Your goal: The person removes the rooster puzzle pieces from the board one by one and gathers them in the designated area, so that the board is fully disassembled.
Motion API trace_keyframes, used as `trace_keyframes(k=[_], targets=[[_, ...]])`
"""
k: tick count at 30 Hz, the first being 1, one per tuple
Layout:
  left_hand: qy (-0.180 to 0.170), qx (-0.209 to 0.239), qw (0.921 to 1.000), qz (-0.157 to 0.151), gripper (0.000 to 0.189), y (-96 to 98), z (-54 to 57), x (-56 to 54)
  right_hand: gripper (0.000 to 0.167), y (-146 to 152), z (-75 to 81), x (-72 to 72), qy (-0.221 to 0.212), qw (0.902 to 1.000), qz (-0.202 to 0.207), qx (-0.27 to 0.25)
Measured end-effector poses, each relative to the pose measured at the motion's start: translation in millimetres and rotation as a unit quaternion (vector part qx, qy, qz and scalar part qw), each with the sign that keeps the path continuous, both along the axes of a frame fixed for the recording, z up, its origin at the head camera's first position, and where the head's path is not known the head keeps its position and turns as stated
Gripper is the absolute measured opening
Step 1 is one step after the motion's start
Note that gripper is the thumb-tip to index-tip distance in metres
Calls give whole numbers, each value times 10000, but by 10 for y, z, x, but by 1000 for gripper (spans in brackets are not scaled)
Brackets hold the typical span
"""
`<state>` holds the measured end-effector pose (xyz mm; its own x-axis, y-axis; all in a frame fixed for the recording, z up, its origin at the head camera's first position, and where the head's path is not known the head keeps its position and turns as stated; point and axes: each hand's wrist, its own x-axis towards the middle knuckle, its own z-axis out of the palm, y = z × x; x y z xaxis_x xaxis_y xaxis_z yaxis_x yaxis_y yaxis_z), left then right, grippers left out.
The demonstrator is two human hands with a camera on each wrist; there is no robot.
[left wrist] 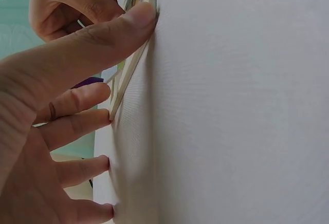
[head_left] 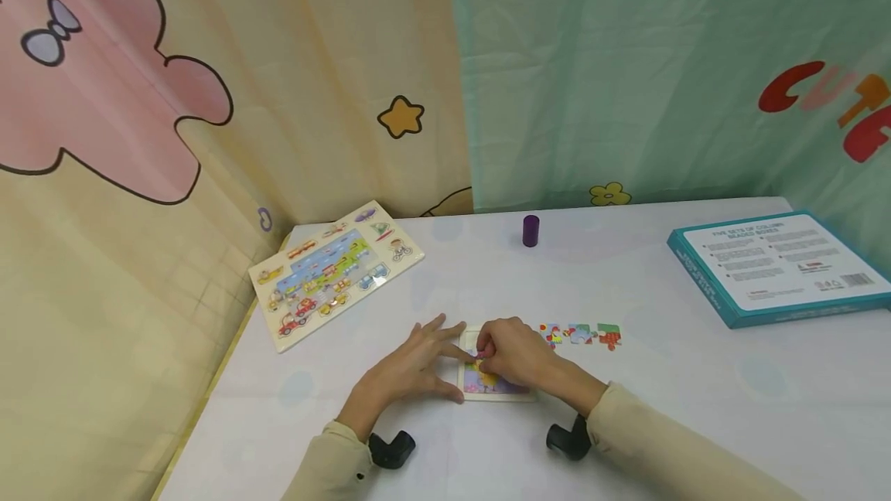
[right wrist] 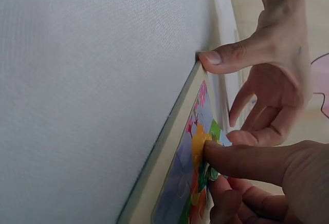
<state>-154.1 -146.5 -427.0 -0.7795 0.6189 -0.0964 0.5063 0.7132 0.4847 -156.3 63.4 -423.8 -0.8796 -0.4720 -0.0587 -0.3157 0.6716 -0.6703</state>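
Observation:
A small jigsaw puzzle with a pale wooden frame (head_left: pixel 501 397) lies flat on the white table, its picture partly covered by my hands. My left hand (head_left: pixel 421 362) is spread at the frame's left side, thumb against the near left corner and forefinger reaching over the edge. Over the picture, my right hand (head_left: pixel 518 350) pinches a puzzle piece (right wrist: pixel 213 173) between thumb and fingers, which hide most of it. The right thumb also overlaps a yellow part of the picture in the right wrist view. Several loose puzzle pieces (head_left: pixel 580 333) lie in a row right of the frame.
A larger wooden vehicle puzzle (head_left: pixel 390 265) lies at the back left. A dark purple cylinder (head_left: pixel 530 231) stands near the back edge. The teal and white box (head_left: pixel 786 261) is at the right. Printed curtains (head_left: pixel 612 76) hang behind the table.

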Motion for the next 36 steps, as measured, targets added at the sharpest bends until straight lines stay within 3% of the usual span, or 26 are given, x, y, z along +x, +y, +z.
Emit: trace_keyframes(k=[4, 8, 16, 26, 36], targets=[[-175, 178, 9993, 273, 67, 9, -3, -3, 19, -3, -3, 3, 63, 9999, -108, 13], [-108, -13, 9998, 156, 75, 5, 14, 7, 21, -11, -19, 34, 141, 9996, -236, -42], [250, -162, 9994, 147, 57, 58, 4, 29, 23, -4, -55, 86, 476, 9985, -247, -114], [345, -512, 9978, 232, 65, 114, 46, 7, 18, 60, -97, 147, 951, 9953, 108, -113], [288, -504, 9980, 230, 66, 125, 45, -1, 10, 120, -65, 131, 760, 9946, -291, -645]])
